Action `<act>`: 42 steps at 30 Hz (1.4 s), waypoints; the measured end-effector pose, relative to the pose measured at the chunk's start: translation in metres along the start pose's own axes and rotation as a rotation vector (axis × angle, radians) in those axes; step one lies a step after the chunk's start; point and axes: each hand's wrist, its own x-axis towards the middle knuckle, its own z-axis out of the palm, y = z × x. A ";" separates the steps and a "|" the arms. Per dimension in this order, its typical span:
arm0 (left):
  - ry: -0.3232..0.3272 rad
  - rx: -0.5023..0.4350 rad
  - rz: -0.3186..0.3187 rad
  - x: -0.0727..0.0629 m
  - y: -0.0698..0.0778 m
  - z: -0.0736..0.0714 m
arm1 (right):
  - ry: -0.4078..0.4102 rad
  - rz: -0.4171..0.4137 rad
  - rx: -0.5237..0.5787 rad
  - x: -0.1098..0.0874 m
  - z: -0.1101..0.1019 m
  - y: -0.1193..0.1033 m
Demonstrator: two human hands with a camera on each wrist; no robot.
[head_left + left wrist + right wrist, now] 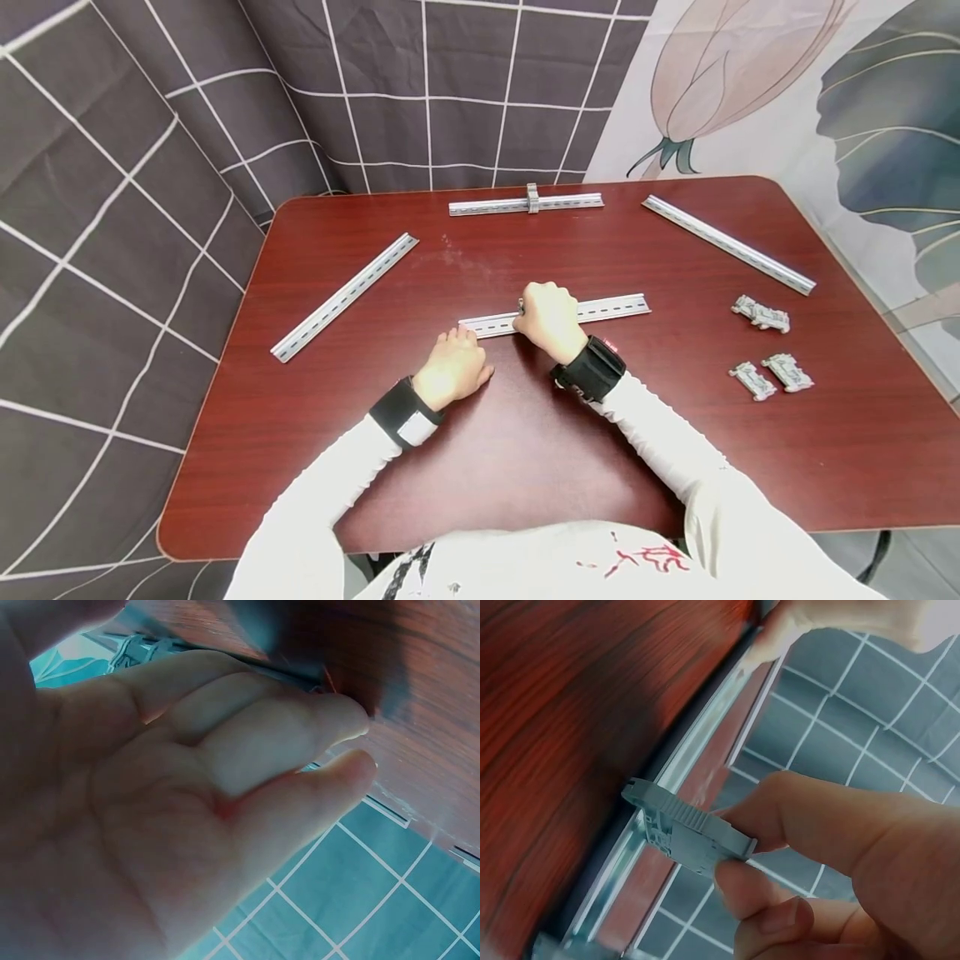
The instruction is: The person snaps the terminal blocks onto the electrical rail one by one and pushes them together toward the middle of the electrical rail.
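Note:
A slotted metal DIN rail [611, 308] lies across the middle of the table. My right hand [552, 321] is over it, pinching a grey terminal block [690, 829] between thumb and fingers. In the right wrist view the block's far end sits right at the rail, its flat side standing across the rail's length. My left hand [453, 367] rests its outstretched fingertips on the rail's left end, palm down. Its fingers [262, 742] look extended in the left wrist view, with nothing held.
Three loose terminal blocks [761, 314] lie at the right of the table [510, 450]. One rail [345, 296] slants at the left, another [727, 243] at the right. Along the back edge a further rail [487, 207] carries a mounted terminal block [532, 198].

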 end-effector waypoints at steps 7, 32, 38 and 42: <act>-0.053 -0.007 -0.018 0.002 0.000 0.002 | 0.011 0.031 -0.022 -0.002 -0.003 0.012; -0.048 -0.003 -0.038 0.004 0.004 0.006 | 0.079 0.019 -0.004 -0.005 -0.009 0.033; -0.036 0.004 -0.038 0.004 0.005 0.006 | 0.145 0.022 -0.073 -0.015 -0.011 0.039; -0.037 0.014 -0.042 0.004 0.006 0.006 | 0.126 0.025 -0.138 -0.021 -0.009 0.043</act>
